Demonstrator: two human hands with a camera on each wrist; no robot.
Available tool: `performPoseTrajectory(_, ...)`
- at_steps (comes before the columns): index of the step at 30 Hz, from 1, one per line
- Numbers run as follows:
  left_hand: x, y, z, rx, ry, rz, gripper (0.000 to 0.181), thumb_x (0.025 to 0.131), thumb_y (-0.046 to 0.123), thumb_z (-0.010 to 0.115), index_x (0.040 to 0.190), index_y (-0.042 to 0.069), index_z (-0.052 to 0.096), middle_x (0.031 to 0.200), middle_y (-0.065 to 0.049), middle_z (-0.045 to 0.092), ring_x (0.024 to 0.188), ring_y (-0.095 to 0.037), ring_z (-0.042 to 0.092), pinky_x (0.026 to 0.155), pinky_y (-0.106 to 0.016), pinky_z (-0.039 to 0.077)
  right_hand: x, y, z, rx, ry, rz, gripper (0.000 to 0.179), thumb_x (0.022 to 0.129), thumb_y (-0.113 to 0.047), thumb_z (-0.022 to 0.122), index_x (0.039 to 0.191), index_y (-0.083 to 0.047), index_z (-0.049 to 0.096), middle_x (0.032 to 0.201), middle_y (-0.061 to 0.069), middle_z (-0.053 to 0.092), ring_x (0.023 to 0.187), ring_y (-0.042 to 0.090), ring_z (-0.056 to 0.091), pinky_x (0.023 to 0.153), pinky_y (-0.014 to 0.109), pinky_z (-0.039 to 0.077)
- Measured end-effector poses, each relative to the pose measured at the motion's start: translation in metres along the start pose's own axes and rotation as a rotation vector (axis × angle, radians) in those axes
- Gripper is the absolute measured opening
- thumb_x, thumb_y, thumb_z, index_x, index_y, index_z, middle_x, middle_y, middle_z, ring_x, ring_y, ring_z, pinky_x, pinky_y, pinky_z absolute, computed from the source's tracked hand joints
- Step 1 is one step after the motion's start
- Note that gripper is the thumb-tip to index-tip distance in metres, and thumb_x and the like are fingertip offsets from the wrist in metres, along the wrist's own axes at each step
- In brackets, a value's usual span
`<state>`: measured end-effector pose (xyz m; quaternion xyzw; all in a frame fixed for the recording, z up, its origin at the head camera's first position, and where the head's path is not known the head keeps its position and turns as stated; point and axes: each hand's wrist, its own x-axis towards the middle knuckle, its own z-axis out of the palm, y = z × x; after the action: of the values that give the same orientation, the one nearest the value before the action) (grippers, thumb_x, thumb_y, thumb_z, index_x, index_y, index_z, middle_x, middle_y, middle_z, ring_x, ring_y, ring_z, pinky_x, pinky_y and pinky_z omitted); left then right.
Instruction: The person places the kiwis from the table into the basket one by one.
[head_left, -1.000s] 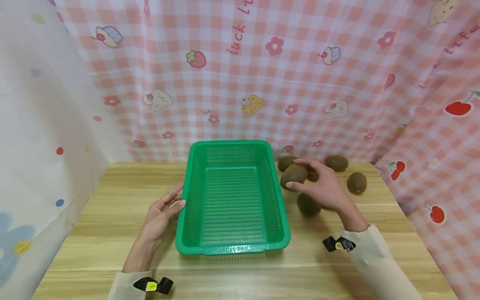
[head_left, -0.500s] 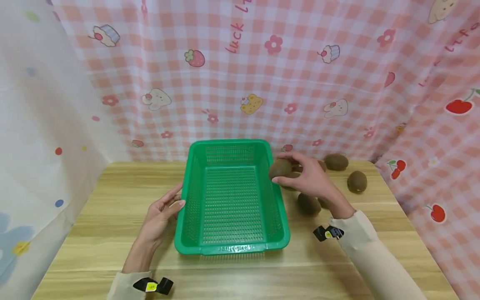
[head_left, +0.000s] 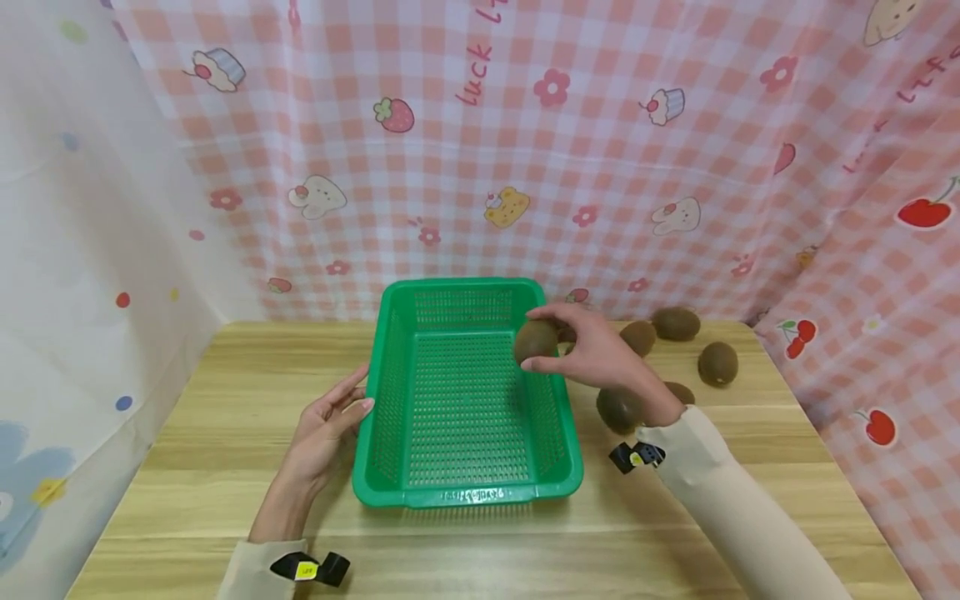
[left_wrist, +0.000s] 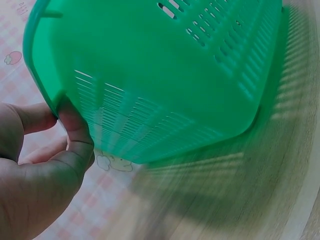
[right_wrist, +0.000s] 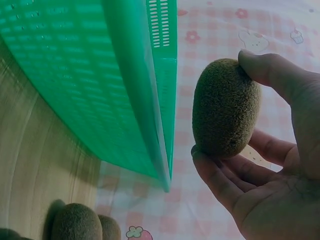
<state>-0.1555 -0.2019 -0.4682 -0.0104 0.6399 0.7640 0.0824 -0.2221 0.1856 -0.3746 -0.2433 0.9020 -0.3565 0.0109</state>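
The kiwifruit (head_left: 536,342) was suspended over the right side of the green basket (head_left: 491,496), its ends clamped between the right hand's (head_left: 592,352) thumb and fingers, I judged for clearance above the rim. The left hand (head_left: 322,437) pinched the left rim, likely for steadiness. The kiwifruit was brown, oval and fuzzy. Other kiwifruits (head_left: 717,364) rested rightward on the desk (head_left: 225,467).

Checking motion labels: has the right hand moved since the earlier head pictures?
Yes, leftward: the right hand took the kiwi from right of the basket to over its edge.
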Motion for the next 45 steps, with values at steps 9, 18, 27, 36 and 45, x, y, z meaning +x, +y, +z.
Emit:
performPoseTrajectory(9, 0.001, 0.002, 0.006, 0.014, 0.047, -0.017, 0.063, 0.099, 0.008, 0.068, 0.156, 0.011, 0.042, 0.111, 0.006, 0.063, 0.089, -0.002, 0.065, 0.076, -0.018, 0.058, -0.001, -0.001, 0.001, 0.047, -0.041, 0.041, 0.052, 0.092, -0.034, 0.078, 0.138, -0.017, 0.061, 0.135, 0.006, 0.066, 0.122, 0.031, 0.066, 0.101, 0.047, 0.058)
performPoseTrajectory(18, 0.002, 0.004, 0.011, -0.008, 0.077, -0.046, 0.062, 0.098, 0.006, 0.068, 0.156, 0.01, 0.044, 0.107, 0.008, 0.063, 0.09, -0.001, 0.062, 0.076, -0.017, 0.056, -0.009, 0.004, -0.003, 0.039, -0.018, 0.066, 0.053, 0.093, -0.036, 0.076, 0.14, -0.015, 0.06, 0.14, 0.011, 0.063, 0.127, 0.032, 0.063, 0.106, 0.049, 0.054)
performPoseTrajectory(27, -0.005, 0.003, 0.008, 0.053, 0.086, -0.066, 0.062, 0.099, 0.012, 0.069, 0.156, 0.016, 0.044, 0.109, 0.01, 0.061, 0.094, -0.001, 0.059, 0.078, -0.016, 0.055, -0.021, 0.012, -0.001, 0.01, 0.022, 0.07, 0.069, 0.089, -0.045, 0.08, 0.146, -0.017, 0.054, 0.144, 0.009, 0.059, 0.13, 0.03, 0.061, 0.105, 0.053, 0.053)
performPoseTrajectory(36, -0.004, 0.004, 0.008, 0.038, 0.075, -0.044, 0.062, 0.099, 0.011, 0.069, 0.156, 0.013, 0.044, 0.108, 0.01, 0.063, 0.092, -0.001, 0.061, 0.077, -0.017, 0.056, -0.037, 0.036, -0.001, 0.023, 0.068, 0.084, 0.08, 0.086, -0.048, 0.081, 0.154, -0.024, 0.044, 0.155, 0.004, 0.05, 0.14, 0.031, 0.049, 0.114, 0.06, 0.042)
performPoseTrajectory(45, -0.003, 0.002, 0.006, 0.013, 0.043, -0.033, 0.063, 0.1, 0.013, 0.068, 0.157, 0.012, 0.041, 0.111, 0.009, 0.063, 0.092, -0.002, 0.063, 0.078, -0.017, 0.057, -0.054, 0.058, -0.007, -0.015, 0.124, 0.172, 0.088, 0.087, -0.053, 0.078, 0.159, -0.024, 0.036, 0.162, 0.012, 0.039, 0.147, 0.038, 0.04, 0.117, 0.064, 0.037)
